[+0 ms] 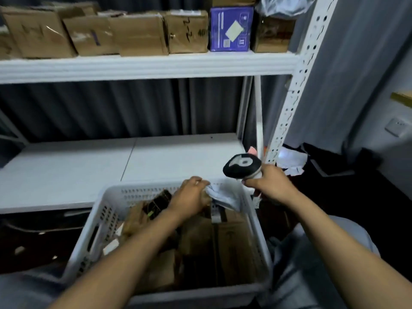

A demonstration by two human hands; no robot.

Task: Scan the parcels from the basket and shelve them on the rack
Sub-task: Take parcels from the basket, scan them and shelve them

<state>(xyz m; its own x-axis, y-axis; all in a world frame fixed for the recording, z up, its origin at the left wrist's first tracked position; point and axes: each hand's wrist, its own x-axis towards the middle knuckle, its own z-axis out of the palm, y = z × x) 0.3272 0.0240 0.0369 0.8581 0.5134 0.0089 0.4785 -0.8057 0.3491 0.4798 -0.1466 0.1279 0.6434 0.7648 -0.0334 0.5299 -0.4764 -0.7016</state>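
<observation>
Pinching a pale parcel (225, 197) by its crumpled edge: left hand (191, 195), fingers curled round it, at the far rim of the white basket (93, 239). Parcel is soft, probably a poly mailer; the motion blur leaves it uncertain. It hangs just inside the basket's far right corner, above the brown cartons (231, 241) packed in it.

Right hand (270, 181) grips the handle of a black scanner (242, 167), fingers wrapped tight. Scanner head sits just right of and above the parcel, near it but apart.

Basket sits low in front of the person, directly before the white rack (296, 85). Lower shelf (66, 170) runs just behind the basket's far rim. Upper shelf (145, 65) carries a row of cardboard boxes (138, 36) side by side, with a purple-blue box (231, 30) near the right end. Wall socket (398, 127) is off to the right, well apart from the rack.
</observation>
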